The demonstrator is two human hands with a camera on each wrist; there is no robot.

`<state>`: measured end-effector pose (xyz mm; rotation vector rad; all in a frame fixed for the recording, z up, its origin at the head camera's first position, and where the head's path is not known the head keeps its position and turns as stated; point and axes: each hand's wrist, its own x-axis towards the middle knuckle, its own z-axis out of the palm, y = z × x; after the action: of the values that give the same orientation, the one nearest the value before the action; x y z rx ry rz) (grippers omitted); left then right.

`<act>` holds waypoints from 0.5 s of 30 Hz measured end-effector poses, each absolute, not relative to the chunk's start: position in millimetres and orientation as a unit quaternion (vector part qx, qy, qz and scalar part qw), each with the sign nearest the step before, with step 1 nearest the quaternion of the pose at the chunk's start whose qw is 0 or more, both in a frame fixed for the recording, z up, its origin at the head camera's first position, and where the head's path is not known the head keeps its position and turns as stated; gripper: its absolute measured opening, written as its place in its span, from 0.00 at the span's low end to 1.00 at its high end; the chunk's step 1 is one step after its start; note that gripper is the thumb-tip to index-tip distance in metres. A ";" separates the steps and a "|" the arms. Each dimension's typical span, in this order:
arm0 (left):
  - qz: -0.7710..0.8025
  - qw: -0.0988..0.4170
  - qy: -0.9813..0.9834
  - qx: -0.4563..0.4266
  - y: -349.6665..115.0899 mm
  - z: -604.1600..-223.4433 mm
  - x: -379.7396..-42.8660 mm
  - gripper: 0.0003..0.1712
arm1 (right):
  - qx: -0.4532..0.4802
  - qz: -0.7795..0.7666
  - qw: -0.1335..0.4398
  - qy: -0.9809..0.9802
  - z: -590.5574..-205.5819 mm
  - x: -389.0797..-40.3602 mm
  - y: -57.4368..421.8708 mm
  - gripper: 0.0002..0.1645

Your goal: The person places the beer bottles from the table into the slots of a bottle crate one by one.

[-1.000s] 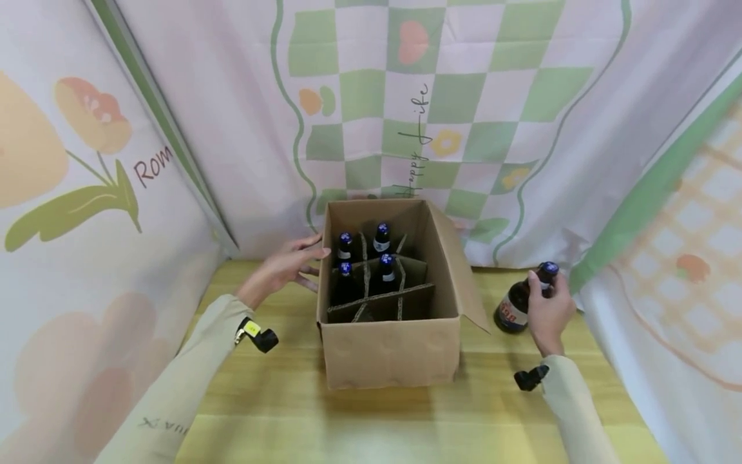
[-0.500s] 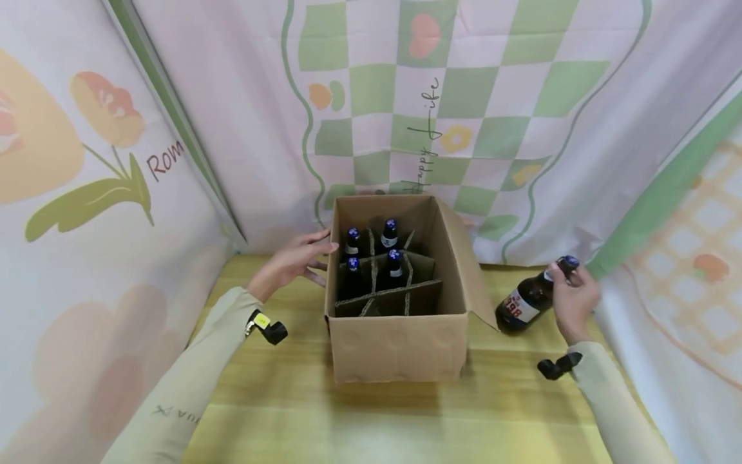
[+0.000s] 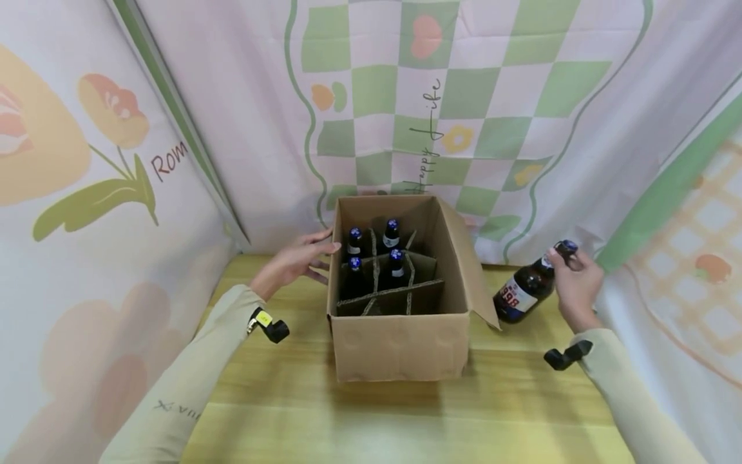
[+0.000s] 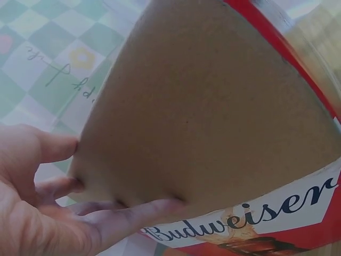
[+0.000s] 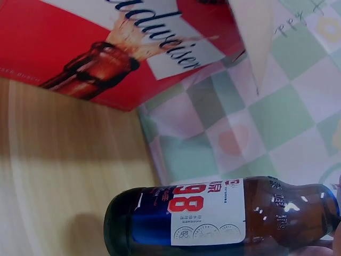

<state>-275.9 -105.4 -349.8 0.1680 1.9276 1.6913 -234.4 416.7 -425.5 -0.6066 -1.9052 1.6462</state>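
Observation:
On the right in the head view, my right hand (image 3: 578,283) grips a brown glass beer bottle (image 3: 526,290) by its neck, just under the blue cap. The bottle tilts, its base toward the box, and its white label with red "998" shows in the right wrist view. Its base casts a shadow on the table in that view. My left hand (image 3: 295,261) rests against the left side of an open cardboard box (image 3: 400,348), fingers extended. In the left wrist view its fingertips touch the brown cardboard flap (image 4: 202,106). Several capped bottles (image 3: 397,261) stand inside the box.
Cardboard dividers (image 3: 411,296) split the box into compartments. A box flap (image 3: 469,264) juts out on the right, close to the held bottle's base. The wooden table (image 3: 278,399) ends at printed curtains (image 3: 278,129) behind and at both sides.
My right hand has moved right and raised the bottle, tilting it further with its base toward the box. My left hand stays at the box; the head view has shifted slightly.

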 end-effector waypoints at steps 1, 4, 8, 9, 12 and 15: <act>0.632 0.281 0.719 0.061 -105.3 -349.8 -276.0 0.46 | -0.219 0.617 0.271 -0.705 -420.9 -234.9 416.1 0.12; 0.634 0.276 0.720 0.060 -105.9 -349.2 -276.1 0.46 | -0.203 0.638 0.278 -0.689 -408.9 -238.3 412.2 0.11; 0.637 0.274 0.717 0.064 -106.3 -349.1 -276.6 0.46 | -0.182 0.663 0.297 -0.663 -393.4 -242.7 407.9 0.10; 0.639 0.275 0.716 0.065 -106.0 -349.5 -276.9 0.46 | -0.178 0.668 0.300 -0.657 -389.3 -243.4 407.2 0.10; 0.642 0.277 0.713 0.059 -105.0 -351.3 -277.1 0.45 | -0.172 0.672 0.295 -0.657 -375.6 -243.2 405.8 0.09; 0.644 0.275 0.712 0.050 -103.4 -353.5 -276.7 0.45 | -0.174 0.659 0.275 -0.678 -357.9 -241.4 404.5 0.10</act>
<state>-276.7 -103.4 -353.5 0.1347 1.9149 1.7309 -241.4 404.5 -357.9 -0.4688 -1.8232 1.7717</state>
